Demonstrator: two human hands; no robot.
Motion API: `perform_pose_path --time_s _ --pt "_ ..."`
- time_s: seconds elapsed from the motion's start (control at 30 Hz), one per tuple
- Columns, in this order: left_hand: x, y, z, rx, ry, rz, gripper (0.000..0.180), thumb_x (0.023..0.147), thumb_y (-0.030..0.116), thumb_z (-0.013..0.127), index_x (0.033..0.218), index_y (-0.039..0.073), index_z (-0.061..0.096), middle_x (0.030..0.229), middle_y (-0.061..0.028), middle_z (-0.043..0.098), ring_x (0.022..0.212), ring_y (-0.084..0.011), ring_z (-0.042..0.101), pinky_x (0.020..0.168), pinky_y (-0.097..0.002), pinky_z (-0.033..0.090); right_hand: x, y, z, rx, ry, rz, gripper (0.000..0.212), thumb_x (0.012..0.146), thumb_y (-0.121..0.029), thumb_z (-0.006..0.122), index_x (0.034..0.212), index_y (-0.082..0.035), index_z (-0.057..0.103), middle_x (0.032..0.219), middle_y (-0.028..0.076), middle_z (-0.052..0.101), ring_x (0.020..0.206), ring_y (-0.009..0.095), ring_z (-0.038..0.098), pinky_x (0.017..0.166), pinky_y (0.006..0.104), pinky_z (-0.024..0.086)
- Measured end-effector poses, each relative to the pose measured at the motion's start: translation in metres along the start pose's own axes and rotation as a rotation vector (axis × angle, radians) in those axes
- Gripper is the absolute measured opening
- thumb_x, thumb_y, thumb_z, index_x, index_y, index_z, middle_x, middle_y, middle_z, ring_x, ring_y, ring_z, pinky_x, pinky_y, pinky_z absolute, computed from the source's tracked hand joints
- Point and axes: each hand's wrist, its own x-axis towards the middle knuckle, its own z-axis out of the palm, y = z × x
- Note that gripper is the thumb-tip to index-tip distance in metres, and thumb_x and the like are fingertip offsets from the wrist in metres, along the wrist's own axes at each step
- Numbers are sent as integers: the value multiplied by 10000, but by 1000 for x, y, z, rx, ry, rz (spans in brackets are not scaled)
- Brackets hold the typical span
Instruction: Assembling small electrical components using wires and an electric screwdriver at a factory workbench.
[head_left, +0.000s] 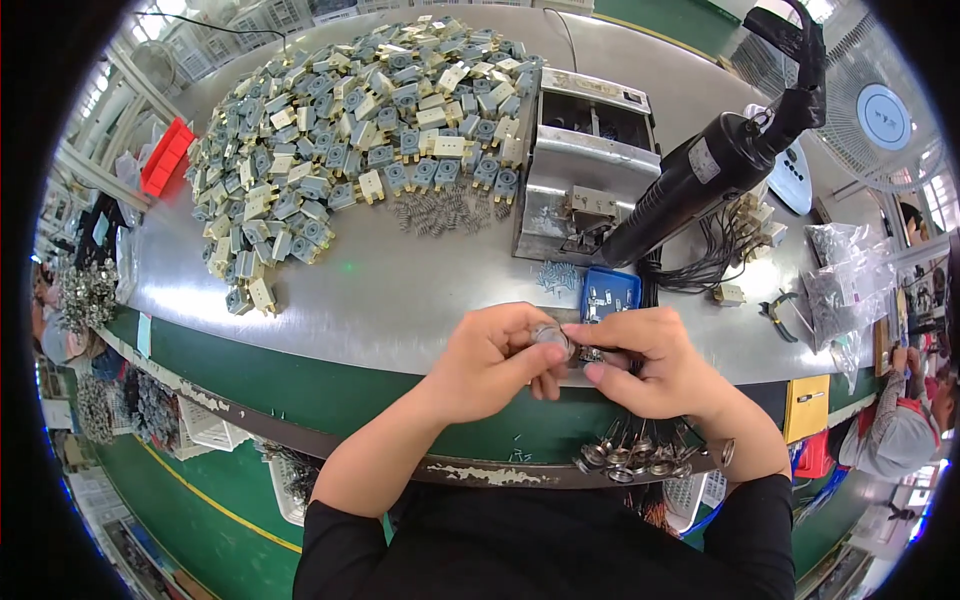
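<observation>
My left hand [500, 362] is closed around a round, silvery metal part [549, 338], held between thumb and fingers above the table's near edge. Close beside it, my right hand [650, 360] pinches a small metal piece [591, 354] between thumb and forefinger. The two pieces are almost together; whether they touch I cannot tell. Just beyond my hands is a blue tray [632, 289] of small metal parts, with a heap of small screws [558, 277] to its left. Several round metal parts on thin stems [630, 455] lie at the table edge below my right forearm.
A large heap of grey-and-cream blocks [350, 130] covers the far left, with loose springs [440, 212] in front. A metal fixture [545, 185] and a black cylindrical tool [680, 190] stand ahead. Pliers [779, 316], plastic bags [850, 270] and a fan [883, 118] are on the right.
</observation>
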Motion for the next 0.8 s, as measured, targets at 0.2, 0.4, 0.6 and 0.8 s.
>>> perform_pose_path --time_s 0.2,0.4,0.6,0.8 --pt "8 -14 15 392 279 391 169 1058 88 611 1162 -46 611 870 -110 737 718 -162 723 640 -270 578 0 12 24 -4 213 -64 368 887 -8 669 1250 42 704 863 164 721 670 218 685 621 314 524" --pt "6 -8 10 167 183 219 287 1120 255 514 1152 -21 585 808 -114 711 650 -161 692 575 -276 545 8 14 13 -73 136 -111 369 926 11 627 1290 54 675 932 207 735 771 326 730 717 359 569" --pt "5 5 -14 -62 -219 -34 346 1130 282 479 1101 -49 576 785 -106 702 606 -158 672 539 -285 526 12 11 -3 64 -70 -81 386 922 27 615 1302 47 676 955 213 738 809 337 725 749 381 555" --pt "8 -4 -9 -87 -177 -5 341 1120 287 511 1071 -41 588 769 -101 698 595 -158 670 524 -271 508 6 10 0 114 -67 13 402 969 10 579 1365 43 640 1012 223 738 888 330 731 812 363 547"
